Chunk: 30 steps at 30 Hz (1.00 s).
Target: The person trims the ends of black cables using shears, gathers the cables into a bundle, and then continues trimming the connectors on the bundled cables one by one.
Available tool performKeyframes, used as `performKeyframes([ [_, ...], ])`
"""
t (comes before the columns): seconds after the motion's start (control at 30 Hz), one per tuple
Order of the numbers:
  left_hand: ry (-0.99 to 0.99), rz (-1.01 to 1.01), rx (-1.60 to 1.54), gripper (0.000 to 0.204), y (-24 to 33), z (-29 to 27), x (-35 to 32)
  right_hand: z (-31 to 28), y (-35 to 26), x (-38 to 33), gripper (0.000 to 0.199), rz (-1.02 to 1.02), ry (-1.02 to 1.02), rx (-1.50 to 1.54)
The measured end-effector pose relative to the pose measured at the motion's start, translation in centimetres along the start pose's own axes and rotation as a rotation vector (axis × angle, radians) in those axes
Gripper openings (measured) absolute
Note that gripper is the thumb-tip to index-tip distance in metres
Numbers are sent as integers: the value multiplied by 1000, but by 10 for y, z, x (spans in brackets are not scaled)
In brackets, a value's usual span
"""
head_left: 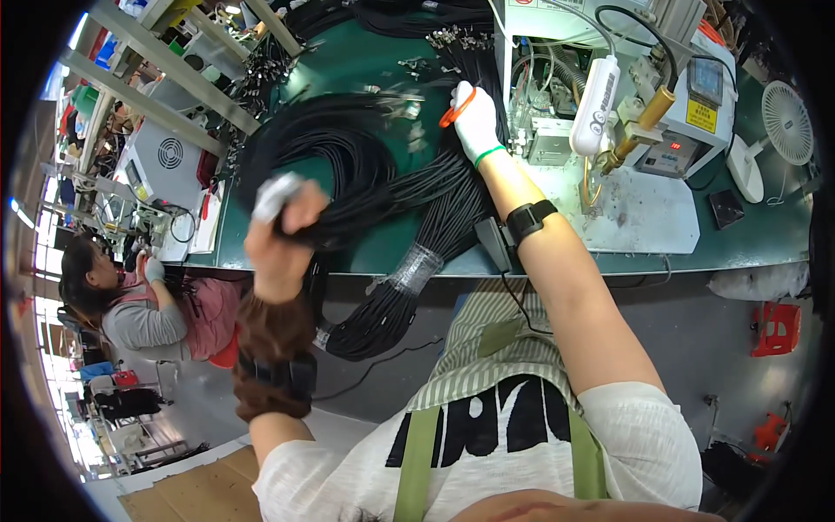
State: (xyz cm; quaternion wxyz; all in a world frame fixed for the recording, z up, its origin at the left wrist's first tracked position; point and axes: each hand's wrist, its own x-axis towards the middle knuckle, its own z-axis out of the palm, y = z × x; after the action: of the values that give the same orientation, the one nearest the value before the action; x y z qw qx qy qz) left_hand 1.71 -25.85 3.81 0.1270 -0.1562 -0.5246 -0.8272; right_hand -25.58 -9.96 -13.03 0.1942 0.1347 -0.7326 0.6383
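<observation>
My left hand [291, 209], smeared by motion and with white covering on some fingers, is closed round a coiled bundle of black cables [344, 143]. Blurred metal ends of the coil swing over the green tabletop. My right hand [477, 122], in a white glove with a green cuff edge, is curled beside another black cable bundle [457, 196]. An orange loop [456, 108] shows at its fingers; what they grip is hidden. That bundle runs from metal connectors [461, 39] to a clear-wrapped section [417, 268] hanging over the table's front edge.
At the right stand a bench machine with a brass-coloured cylinder [657, 104], a control box [683, 148] and a white fan [783, 122]. Metal rails [165, 65] slant across the upper left. A co-worker [165, 304] sits at the left. A red stool [777, 329] stands at the right.
</observation>
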Motion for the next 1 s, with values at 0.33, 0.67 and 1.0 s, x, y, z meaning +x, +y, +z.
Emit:
performKeyframes([
  [0.33, 148, 691, 94, 14, 98, -5, -118, 8, -6, -5, 38, -158, -13, -361],
  [0.67, -1139, -87, 355, 40, -16, 100, -17, -211, -178, -129, 18, -539, -371, -42],
  [1.0, -1407, -641, 884, 36, -142, 246, 67, -366, -155, -172, 38, 215, 442, 990],
])
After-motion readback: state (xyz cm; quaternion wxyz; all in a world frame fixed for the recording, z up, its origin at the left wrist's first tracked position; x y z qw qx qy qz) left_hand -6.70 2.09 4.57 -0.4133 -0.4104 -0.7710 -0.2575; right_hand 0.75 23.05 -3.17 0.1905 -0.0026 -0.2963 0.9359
